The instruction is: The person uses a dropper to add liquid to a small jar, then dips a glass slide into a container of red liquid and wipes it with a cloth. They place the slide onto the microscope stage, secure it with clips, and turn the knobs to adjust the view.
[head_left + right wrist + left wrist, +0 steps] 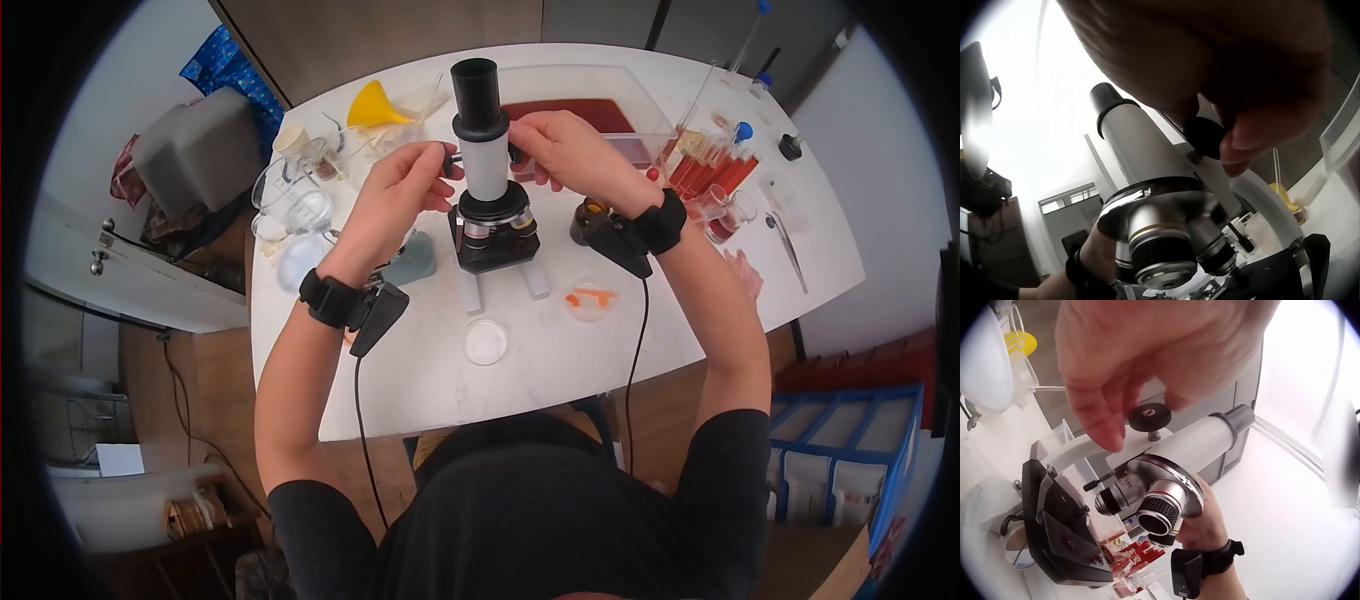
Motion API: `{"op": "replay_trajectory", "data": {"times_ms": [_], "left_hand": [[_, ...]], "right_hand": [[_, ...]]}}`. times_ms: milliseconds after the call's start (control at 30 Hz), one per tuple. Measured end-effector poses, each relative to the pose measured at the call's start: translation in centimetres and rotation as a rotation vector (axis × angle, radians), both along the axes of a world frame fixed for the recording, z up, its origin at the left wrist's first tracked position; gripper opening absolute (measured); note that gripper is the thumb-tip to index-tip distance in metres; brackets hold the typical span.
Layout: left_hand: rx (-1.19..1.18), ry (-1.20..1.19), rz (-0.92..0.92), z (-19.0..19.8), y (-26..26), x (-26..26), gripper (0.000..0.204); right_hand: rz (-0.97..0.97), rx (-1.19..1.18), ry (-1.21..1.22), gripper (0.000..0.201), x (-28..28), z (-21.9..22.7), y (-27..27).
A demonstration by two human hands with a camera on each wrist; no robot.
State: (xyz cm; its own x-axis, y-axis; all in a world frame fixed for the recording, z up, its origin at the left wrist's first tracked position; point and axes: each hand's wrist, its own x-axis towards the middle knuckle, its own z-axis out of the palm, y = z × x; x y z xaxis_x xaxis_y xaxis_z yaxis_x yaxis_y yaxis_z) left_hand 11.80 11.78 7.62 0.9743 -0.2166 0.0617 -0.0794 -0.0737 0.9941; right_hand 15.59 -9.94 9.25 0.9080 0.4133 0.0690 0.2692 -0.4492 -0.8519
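A white and black microscope point(487, 165) stands upright on the white table, its black eyepiece tube pointing up. My left hand point(400, 185) grips the black focus knob point(1150, 417) on the left of the body, thumb on one side and fingers on the other. On the opposite side my right hand point(578, 150) pinches the matching focus knob point(1205, 136). Below the knobs, the nosepiece carries several silver objective lenses point(1161, 506) over the black stage point(1063, 528). A round clear dish point(486, 342) lies in front of the microscope's base.
Red-filled test tubes point(715, 172) stand at the right, near metal tweezers point(788, 252). Another dish holds orange pieces point(590, 298). A clear tray with dark red content point(568, 112) sits behind the microscope. A yellow funnel point(376, 106) and glassware point(308, 210) crowd the left side.
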Motion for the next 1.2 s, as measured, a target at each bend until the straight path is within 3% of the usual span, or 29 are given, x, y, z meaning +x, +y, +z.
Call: {"op": "replay_trajectory", "data": {"times_ms": [200, 400, 500, 533, 600, 633, 800, 933, 1133, 1200], "left_hand": [[0.048, -0.156, -0.015, -0.4, -0.1, -0.1, 0.030], [0.258, -0.452, 0.022, -0.8, 0.1, 0.0, 0.028], [0.303, -0.573, 0.048, -0.9, -0.3, -0.3, 0.026], [0.305, -0.614, 0.055, -0.9, -0.4, -0.3, 0.024], [0.107, -0.434, 0.024, -0.7, -0.1, 0.1, 0.023], [0.008, -0.342, 0.008, -0.5, -0.1, 0.3, 0.023], [0.017, -0.148, 0.061, -0.1, -0.5, 0.4, 0.027], [0.073, -0.043, 0.024, -0.7, 0.2, 0.5, 0.030], [0.251, -0.397, 0.039, -1.4, 0.4, 0.5, 0.034], [0.249, -0.416, 0.037, -1.4, 0.3, 0.4, 0.033]], "right_hand": [[-0.021, 0.047, -0.087, 0.027, -1.2, 0.0, 0.0], [0.078, 0.154, -0.338, 0.031, 0.1, -2.8, -0.5], [0.055, 0.098, -0.428, 0.027, -0.5, -2.6, -0.6], [0.047, 0.152, -0.311, 0.027, -0.7, -2.2, -0.7], [0.030, 0.258, -0.076, 0.025, -1.0, -0.9, -0.8], [0.002, 0.239, -0.082, 0.025, -0.9, -0.7, -0.8], [-0.002, 0.046, 0.058, 0.030, -0.6, -0.4, -0.3], [0.010, 0.096, 0.039, 0.029, -1.1, -0.2, -0.5], [0.055, 0.122, -0.252, 0.032, -1.2, -1.3, -0.7], [0.061, 0.108, -0.317, 0.034, -0.9, -1.8, -0.8]]}}
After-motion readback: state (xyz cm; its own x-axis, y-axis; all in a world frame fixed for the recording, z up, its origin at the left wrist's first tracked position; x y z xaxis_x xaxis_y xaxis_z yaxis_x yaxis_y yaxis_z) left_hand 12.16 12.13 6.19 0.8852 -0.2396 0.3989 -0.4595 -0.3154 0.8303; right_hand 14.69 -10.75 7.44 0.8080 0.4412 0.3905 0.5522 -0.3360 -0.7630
